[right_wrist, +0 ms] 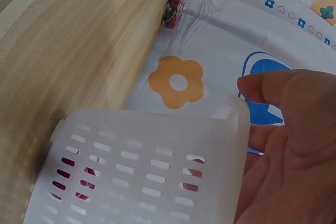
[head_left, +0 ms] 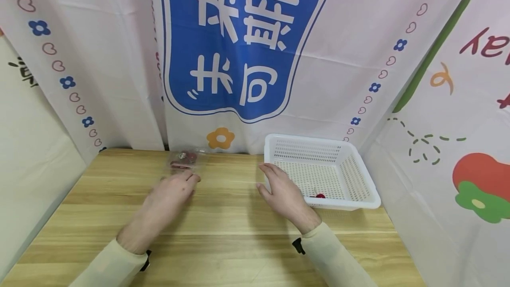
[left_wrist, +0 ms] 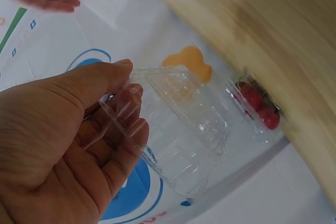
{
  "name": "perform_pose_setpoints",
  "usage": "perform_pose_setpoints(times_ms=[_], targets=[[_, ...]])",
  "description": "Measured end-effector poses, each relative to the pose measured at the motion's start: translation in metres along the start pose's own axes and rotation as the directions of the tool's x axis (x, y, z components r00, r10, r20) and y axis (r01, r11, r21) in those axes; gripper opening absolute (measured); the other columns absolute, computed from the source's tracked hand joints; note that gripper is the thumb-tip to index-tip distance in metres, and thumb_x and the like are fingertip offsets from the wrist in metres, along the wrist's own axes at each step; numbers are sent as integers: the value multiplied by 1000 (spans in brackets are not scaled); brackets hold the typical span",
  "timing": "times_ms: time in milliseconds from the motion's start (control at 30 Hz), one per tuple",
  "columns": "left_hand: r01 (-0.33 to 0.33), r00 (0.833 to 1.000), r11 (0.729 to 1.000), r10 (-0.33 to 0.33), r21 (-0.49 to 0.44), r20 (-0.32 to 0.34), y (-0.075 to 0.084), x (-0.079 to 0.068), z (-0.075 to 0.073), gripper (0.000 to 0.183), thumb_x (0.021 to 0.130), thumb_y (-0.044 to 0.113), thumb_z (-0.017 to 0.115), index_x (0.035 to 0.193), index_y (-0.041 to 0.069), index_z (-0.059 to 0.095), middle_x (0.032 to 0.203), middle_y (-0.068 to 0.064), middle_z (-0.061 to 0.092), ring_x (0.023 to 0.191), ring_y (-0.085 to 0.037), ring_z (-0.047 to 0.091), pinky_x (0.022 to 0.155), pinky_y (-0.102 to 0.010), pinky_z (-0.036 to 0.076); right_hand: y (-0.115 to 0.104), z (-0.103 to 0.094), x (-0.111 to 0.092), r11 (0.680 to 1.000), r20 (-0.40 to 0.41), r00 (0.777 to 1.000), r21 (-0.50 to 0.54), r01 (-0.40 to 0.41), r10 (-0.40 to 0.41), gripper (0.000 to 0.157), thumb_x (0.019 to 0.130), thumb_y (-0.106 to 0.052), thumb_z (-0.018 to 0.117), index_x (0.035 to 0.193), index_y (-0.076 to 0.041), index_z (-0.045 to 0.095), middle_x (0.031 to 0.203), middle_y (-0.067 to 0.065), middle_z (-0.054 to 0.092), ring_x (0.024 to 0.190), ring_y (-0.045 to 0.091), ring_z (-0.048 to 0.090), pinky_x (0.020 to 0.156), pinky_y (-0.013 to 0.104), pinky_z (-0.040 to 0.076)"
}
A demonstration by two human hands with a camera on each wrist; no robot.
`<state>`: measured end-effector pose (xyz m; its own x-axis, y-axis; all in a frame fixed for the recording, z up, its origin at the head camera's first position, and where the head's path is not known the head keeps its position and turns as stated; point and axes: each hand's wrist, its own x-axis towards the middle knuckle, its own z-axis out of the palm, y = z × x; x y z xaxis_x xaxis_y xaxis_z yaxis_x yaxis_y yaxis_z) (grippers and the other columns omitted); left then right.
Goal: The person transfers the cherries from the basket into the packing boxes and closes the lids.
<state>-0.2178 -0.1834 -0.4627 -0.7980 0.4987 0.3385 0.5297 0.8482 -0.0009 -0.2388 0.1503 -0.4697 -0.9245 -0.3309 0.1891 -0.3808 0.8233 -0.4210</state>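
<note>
My left hand [head_left: 171, 189] pinches the edge of a clear plastic lid [left_wrist: 178, 124] between thumb and fingers. Just past it, a clear plastic box [left_wrist: 265, 132] with several red cherries [left_wrist: 254, 100] lies at the table's back edge; the head view also has these cherries [head_left: 185, 158]. Over the left rim of a white slotted basket [head_left: 364, 176] is my right hand [head_left: 283, 191], thumb and fingers apart and nothing gripped. One red cherry [head_left: 320, 196] shows inside the basket near its front wall. In the right wrist view, red shows through the slots, and the basket wall [right_wrist: 131, 135] hides some fingertips.
The wooden table [head_left: 223, 242] meets a printed white cloth [head_left: 342, 43] hanging along its back. More cloth [head_left: 438, 180] stands close at the basket's right side, and another cloth [head_left: 32, 145] borders the table's left.
</note>
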Motion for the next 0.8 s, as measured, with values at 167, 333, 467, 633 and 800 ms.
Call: perform_pose_setpoints(times_ms=[167,333,467,633,800], targets=[[-6,1000,1000,6,9,10,8,6,3,34,98,-2,91,129,3,79,125,-15,82,104,-32,85,83,-45,76,2,0,0,999,24,999,-14,-29,30,60,117,-26,72,169,3,58,180,24,55,166,45,57,139,61,50],[-19,1000,999,19,25,10,17,12,8,32,97,-3,90,127,3,80,122,-15,84,104,-31,85,83,-44,76,5,2,0,998,20,1000,-51,-22,23,59,117,-26,72,165,4,61,180,24,55,164,44,60,136,59,53],[-42,999,998,42,41,15,25,17,13,32,96,-6,90,125,2,80,122,-14,85,106,-33,85,89,-45,76,5,2,0,997,16,1000,-70,-21,22,58,116,-25,73,165,5,62,180,22,56,164,43,61,135,58,55],[-67,997,996,64,65,44,35,23,20,33,94,-10,89,124,3,80,117,-12,83,103,-31,84,89,-46,75,6,2,0,997,14,1000,-79,-18,19,58,116,-25,73,164,6,62,181,22,55,164,43,61,135,57,55],[-90,993,993,85,71,79,43,28,28,35,92,-14,88,123,2,80,110,-11,80,98,-30,82,84,-45,75,7,4,0,996,21,1000,-84,-10,12,60,116,-23,73,165,8,61,181,24,55,164,44,60,137,57,53]])
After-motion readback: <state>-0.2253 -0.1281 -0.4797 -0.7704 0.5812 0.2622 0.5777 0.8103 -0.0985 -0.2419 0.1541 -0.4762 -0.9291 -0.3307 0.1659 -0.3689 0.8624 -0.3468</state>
